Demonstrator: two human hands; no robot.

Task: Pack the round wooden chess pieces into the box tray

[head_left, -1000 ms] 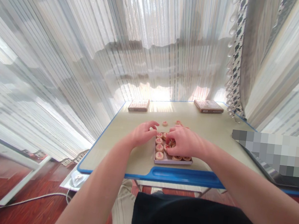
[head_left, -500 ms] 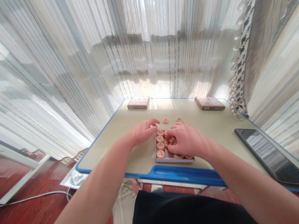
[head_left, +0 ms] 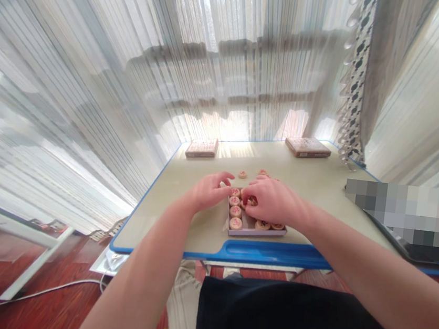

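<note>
A shallow, light-coloured box (head_left: 257, 234) of round wooden Chinese chess pieces with red characters sits near the front of the table. Several pieces line its left side, among them one chess piece (head_left: 235, 223) at the near left corner. My right hand (head_left: 273, 201) reaches over the box, its thumb and fingers closed around a chess piece that they mostly cover. At the box's far left corner, my left hand (head_left: 213, 189) is open, thumb and fingers apart, the thumb by the rim. Part of the box's right side is hidden under my right hand.
Beyond the box lie a loose piece (head_left: 242, 174) and a few others (head_left: 263, 172). Two flat boxes stand at the back, a left one (head_left: 202, 148) and a right one (head_left: 307, 147). A dark tablet-like device (head_left: 396, 243), partly pixelated, lies right on the table (head_left: 166, 216).
My right hand's fingertips have shifted slightly away from me inside the box, with a piece beneath them. My left hand has stayed nearly still. The view has tilted a little.
</note>
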